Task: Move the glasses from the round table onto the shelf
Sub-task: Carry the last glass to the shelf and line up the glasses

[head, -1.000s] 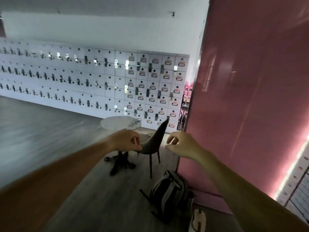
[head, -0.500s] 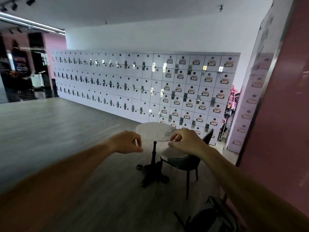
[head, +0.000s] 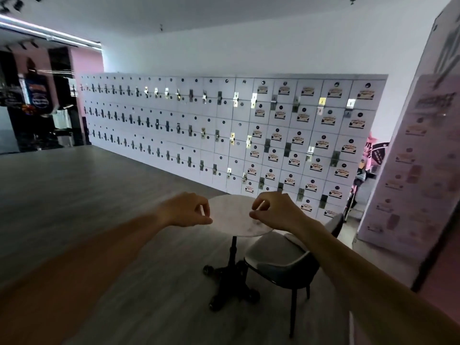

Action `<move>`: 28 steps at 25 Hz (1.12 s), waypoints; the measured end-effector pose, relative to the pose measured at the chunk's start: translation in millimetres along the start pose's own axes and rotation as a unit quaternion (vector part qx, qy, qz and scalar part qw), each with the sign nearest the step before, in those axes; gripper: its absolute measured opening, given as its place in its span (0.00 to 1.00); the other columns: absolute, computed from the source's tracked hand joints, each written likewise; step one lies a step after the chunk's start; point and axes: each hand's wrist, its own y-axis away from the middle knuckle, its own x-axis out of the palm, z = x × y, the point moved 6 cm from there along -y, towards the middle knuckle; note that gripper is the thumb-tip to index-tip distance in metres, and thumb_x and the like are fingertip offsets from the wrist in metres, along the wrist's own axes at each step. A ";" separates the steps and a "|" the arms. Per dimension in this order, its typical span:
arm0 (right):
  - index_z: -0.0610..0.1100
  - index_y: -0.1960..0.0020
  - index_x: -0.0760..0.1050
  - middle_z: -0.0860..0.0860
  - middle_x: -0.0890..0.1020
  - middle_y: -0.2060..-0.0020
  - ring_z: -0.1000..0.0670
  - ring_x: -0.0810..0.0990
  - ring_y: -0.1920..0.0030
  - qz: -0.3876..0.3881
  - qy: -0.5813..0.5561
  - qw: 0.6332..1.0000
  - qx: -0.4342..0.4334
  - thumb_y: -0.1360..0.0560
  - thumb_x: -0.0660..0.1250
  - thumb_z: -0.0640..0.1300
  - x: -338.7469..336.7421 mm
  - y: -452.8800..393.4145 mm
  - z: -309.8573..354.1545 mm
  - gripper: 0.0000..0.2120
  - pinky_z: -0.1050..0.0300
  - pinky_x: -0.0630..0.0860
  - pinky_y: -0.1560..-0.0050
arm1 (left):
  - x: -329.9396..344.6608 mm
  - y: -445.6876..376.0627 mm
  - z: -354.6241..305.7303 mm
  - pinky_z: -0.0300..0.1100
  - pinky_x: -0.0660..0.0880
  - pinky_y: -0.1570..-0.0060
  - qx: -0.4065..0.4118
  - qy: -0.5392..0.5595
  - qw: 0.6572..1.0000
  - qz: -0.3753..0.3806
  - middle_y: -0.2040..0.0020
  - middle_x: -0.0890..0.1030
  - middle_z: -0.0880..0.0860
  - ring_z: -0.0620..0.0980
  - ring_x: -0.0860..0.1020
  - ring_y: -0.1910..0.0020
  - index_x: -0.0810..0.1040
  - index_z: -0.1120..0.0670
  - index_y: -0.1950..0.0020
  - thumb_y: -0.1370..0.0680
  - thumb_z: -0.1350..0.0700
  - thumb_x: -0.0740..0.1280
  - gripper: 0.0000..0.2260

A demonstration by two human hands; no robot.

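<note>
A round white marble table (head: 231, 220) on a black pedestal stands ahead of me on the wooden floor. A faint, blurred shape that may be the glasses (head: 257, 223) lies near its right edge, partly behind my right hand. My left hand (head: 185, 210) hovers in front of the table's left edge with its fingers curled and nothing in them. My right hand (head: 275, 211) is held out over the table's right side, fingers curled towards the thumb, also holding nothing.
A grey chair (head: 281, 262) with black legs is tucked at the table's right. A long wall of white lockers (head: 224, 135) runs behind. A pink and white panel with posters (head: 413, 158) rises at the right. Open wooden floor (head: 74, 195) spreads left.
My view has swung left and away from the pink wall, and the backpack on the floor has dropped out of view. The table is nearer and now sits behind both hands.
</note>
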 end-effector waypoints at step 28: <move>0.51 0.56 0.79 0.54 0.82 0.58 0.53 0.80 0.56 -0.003 -0.003 0.986 0.169 0.30 0.73 0.49 65.9 -519.8 -342.3 0.04 0.61 0.75 0.60 | 133.9 -637.1 164.3 0.39 0.76 0.64 0.040 0.075 0.987 0.137 0.59 0.86 0.54 0.47 0.82 0.67 0.81 0.55 0.53 0.26 0.50 0.73 0.09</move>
